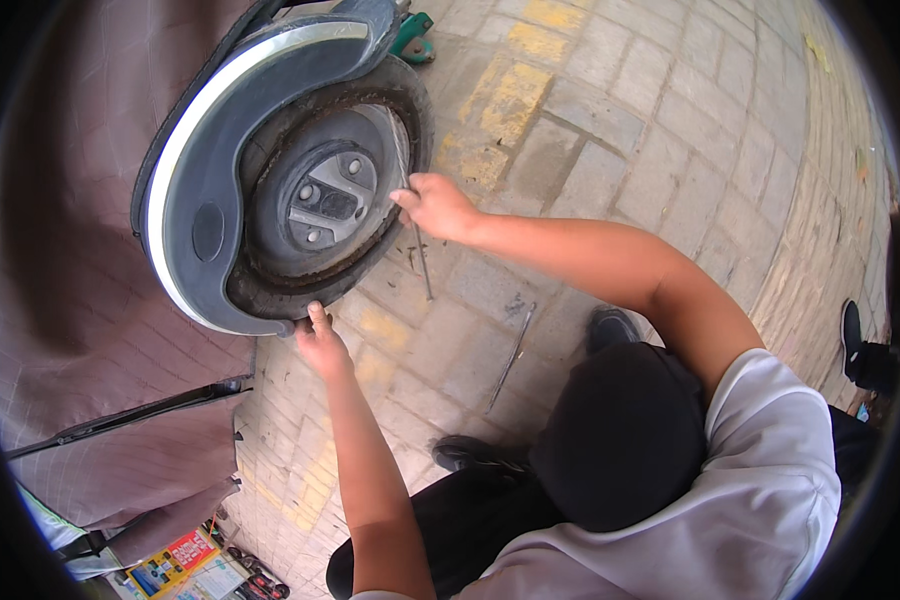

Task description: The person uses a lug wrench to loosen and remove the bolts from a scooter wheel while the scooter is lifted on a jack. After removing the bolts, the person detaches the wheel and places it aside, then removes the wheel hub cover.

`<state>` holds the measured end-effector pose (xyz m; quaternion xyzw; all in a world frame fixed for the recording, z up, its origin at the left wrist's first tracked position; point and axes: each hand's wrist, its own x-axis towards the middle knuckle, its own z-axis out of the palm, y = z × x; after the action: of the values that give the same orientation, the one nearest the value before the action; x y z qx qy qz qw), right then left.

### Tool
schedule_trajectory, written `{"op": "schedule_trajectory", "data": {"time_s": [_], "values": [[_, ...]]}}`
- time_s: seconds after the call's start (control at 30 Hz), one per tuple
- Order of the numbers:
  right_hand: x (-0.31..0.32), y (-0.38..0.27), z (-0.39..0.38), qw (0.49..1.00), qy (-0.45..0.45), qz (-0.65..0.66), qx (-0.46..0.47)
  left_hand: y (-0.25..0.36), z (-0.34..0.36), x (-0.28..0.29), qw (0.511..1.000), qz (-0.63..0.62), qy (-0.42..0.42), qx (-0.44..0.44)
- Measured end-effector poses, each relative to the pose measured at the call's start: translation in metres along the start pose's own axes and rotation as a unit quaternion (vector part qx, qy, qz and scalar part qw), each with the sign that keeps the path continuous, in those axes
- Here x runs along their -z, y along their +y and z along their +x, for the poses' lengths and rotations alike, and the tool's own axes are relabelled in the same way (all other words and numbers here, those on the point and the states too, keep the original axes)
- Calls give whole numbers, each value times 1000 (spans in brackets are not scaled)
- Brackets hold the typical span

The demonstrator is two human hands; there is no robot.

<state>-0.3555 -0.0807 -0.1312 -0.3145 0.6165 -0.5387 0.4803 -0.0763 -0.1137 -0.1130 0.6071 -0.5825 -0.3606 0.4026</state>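
Observation:
A small scooter-type wheel with a black tyre point(395, 240) and a dark metal rim point(270, 215) stands partly under a grey fender with a white band point(175, 220). My right hand point(437, 207) is closed around a long thin metal tyre lever point(423, 262). The lever's upper end lies against the inside of the rim edge, and its lower end points down over the paving. At the tyre's near edge, my left hand point(322, 343) grips with the thumb on the rubber; its other fingers are partly hidden beneath.
A second thin metal rod point(511, 358) lies on the paving bricks point(450, 350) between the wheel and my shoes. A brown quilted cover point(80, 250) hangs at the left. Something green point(413, 38) sits behind the wheel. Packages point(175, 562) are at lower left; another person's shoe point(851, 328) is far right.

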Motion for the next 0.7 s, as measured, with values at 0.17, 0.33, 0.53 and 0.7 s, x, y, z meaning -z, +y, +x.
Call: {"op": "schedule_trajectory", "data": {"time_s": [0.17, 0.33, 0.53, 0.7], "values": [[46, 3, 3, 967, -55, -250, 6, 6, 6, 7, 998, 54, -30, 24], [137, 10, 7, 862, -70, -500, 42, -1, 9, 16, 995, 73, -52, 35], [145, 27, -18, 914, -69, -387, 100, -7, 14, 19, 995, 79, -48, 28], [135, 46, 3, 951, -37, -292, 94, -1, 15, 20, 994, 89, -57, 33]]}}
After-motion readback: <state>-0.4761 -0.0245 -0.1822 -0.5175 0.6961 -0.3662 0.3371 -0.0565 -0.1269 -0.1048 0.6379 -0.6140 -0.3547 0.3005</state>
